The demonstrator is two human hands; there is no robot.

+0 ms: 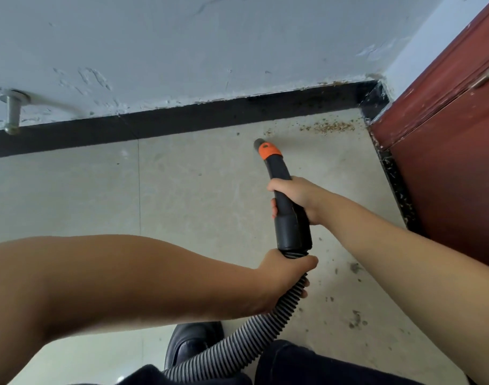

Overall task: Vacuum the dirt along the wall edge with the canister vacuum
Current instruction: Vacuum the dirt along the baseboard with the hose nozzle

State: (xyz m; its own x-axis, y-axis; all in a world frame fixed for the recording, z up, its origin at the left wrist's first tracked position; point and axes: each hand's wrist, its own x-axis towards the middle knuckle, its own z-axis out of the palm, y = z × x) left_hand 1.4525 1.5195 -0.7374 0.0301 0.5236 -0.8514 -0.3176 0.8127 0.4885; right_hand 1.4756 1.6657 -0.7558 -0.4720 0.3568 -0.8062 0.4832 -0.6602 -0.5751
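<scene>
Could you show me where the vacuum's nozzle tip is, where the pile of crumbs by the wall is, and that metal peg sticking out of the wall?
nozzle tip [259, 143], head view, on the grey mouth.
crumbs [328, 127], head view, mid-pile near the corner.
metal peg [12, 113], head view, on its shaft.

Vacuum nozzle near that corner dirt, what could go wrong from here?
1. The nozzle sits short of the brown crumbs by the black baseboard; a quick pass may leave grit in the corner.
2. Debris along the red door edge could be missed.
3. The left hand bends the ribbed hose sharply; it might kink.
</scene>
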